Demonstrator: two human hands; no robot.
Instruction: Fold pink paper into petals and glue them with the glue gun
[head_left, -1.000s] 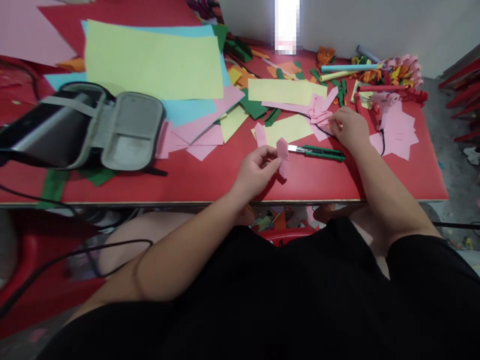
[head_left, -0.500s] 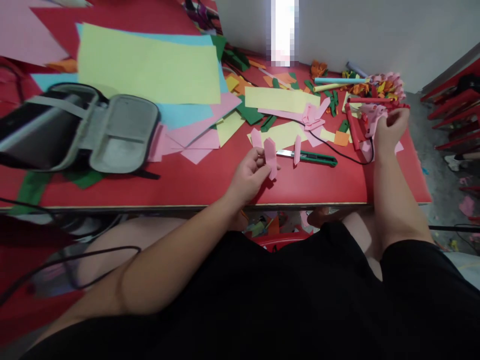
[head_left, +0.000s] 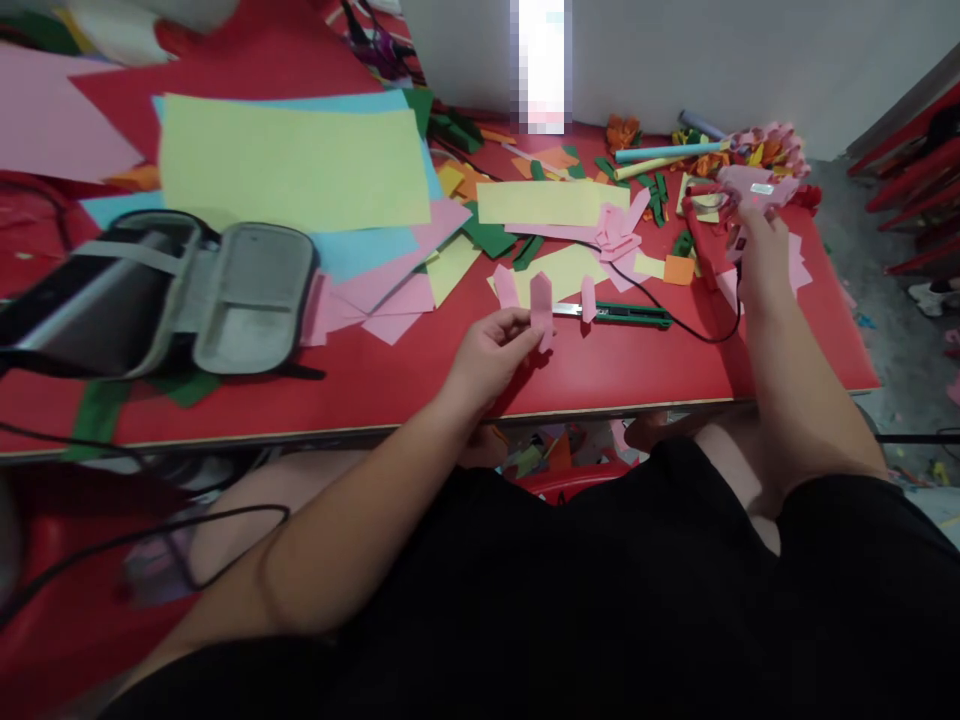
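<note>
My left hand (head_left: 491, 352) pinches a small folded pink paper piece (head_left: 541, 308) upright just above the red table (head_left: 420, 375), near its front edge. Far to the right, my right hand (head_left: 757, 245) is wrapped round the grip of a pink glue gun (head_left: 742, 187), lifted off the table, with its black cord (head_left: 675, 320) trailing back toward the middle. A green utility knife (head_left: 626, 316) lies between the hands, and a short pink strip (head_left: 588, 298) rests across it. A pink folded paper flower (head_left: 619, 228) sits behind the knife.
An open grey case (head_left: 225, 290) lies at the left. Large yellow (head_left: 292, 165), blue and pink sheets cover the back left. Green, orange and yellow scraps, rolled paper tubes (head_left: 660, 152) and paper flowers (head_left: 772, 145) crowd the back right. Red chairs stand at the far right.
My right hand left the pink flower near the knife, reached to the far right, took hold of the glue gun and lifted it. My left hand stayed put with the pink piece.
</note>
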